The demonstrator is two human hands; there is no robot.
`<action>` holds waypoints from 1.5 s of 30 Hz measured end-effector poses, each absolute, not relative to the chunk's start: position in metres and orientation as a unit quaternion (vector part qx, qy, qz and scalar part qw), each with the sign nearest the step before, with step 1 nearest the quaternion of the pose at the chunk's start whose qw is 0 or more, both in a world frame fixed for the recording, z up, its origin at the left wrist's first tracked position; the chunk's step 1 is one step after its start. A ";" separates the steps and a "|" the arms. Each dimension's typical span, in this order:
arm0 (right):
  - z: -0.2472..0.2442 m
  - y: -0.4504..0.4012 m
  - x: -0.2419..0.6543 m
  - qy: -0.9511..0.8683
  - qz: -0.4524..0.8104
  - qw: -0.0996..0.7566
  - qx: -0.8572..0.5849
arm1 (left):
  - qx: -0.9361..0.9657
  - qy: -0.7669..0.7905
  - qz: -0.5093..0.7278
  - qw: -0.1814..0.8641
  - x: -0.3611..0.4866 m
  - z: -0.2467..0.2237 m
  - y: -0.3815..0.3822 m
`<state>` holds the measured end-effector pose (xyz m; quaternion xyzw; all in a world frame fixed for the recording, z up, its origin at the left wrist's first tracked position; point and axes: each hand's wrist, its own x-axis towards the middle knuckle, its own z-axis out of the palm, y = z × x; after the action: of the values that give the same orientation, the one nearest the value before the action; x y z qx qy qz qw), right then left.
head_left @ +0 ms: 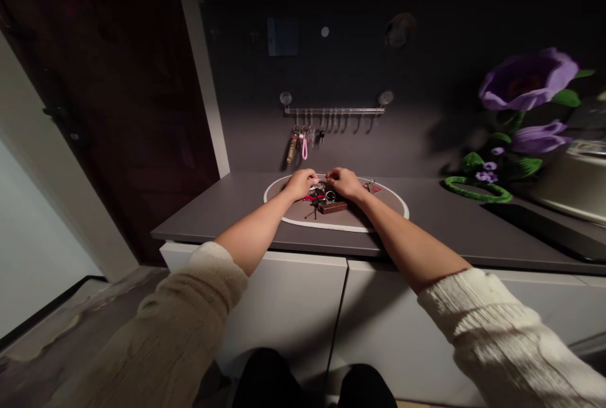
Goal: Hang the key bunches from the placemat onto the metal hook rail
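My left hand (302,183) is over the left part of an oval mat with a white rim (326,227), its fingers curled at a heap of metal keys (318,188). Facing it across the heap, my right hand (345,182) is also closed in a pinch. What either set of fingertips holds is too small to make out. Below them lie a red strap-like piece (313,198), a metal ring (330,196) and a brown block-shaped fob (333,207). Right of my right hand, a key with a red tag (373,187) rests on the mat.
A clear hook rail (335,111) on the dark wall carries several hanging keys, one with a pink strap (304,148). Purple flowers (528,83) and a pale rounded object (577,177) stand on the grey counter (440,231) at right. A dark door (127,92) is at left.
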<state>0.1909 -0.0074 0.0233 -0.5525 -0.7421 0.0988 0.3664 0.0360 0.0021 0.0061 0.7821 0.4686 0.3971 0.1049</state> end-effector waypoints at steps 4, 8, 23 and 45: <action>0.024 -0.009 0.190 -0.739 0.139 0.389 -0.532 | 0.748 0.454 0.449 0.182 0.038 0.009 -0.002; 0.023 -0.009 0.189 -0.714 0.221 0.426 -0.510 | 0.716 0.433 0.491 0.243 0.039 0.012 -0.005; 0.029 -0.016 0.183 -0.645 0.431 0.496 -0.390 | 0.608 0.385 0.563 0.406 0.039 0.016 -0.007; 0.037 -0.013 0.187 -0.615 0.400 0.577 -0.360 | 0.610 0.354 0.571 0.420 0.048 0.015 -0.010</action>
<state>0.1873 -0.0129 0.0368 -0.3596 -0.6147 0.3996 0.5772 0.0475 -0.0097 0.0149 0.6105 0.3539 0.5710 0.4196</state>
